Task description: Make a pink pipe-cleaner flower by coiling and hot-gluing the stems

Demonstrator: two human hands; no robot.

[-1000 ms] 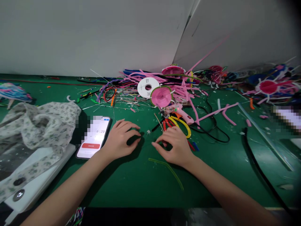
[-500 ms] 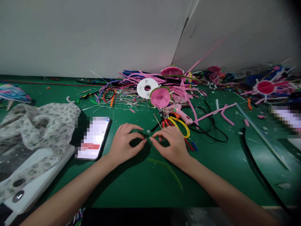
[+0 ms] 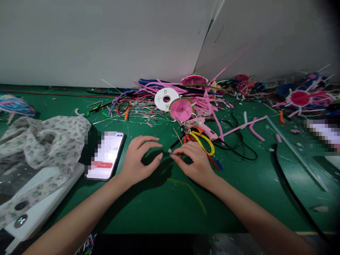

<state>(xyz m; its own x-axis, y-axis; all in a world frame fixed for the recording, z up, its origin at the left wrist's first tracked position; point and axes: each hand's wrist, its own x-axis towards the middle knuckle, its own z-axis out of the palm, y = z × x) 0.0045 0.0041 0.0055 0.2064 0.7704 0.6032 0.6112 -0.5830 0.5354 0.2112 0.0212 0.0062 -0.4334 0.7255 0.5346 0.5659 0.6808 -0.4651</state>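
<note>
Pinching a tiny white scrap (image 3: 169,151) at mid-frame, right hand (image 3: 195,163) has closed in since earlier; left hand (image 3: 138,158) rests spread on green counter (image 3: 148,205).

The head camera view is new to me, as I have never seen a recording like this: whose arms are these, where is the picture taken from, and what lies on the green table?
The camera sits on a person's head and looks down, so both arms are the person's own. The left hand and right hand rest on the green table, fingertips meeting at a tiny pale scrap; whether it is pinched is unclear. Left lies a phone and flowered cloth. Behind are scissors, a pink glue gun, a white spool and pink fuzzy stems.
</note>
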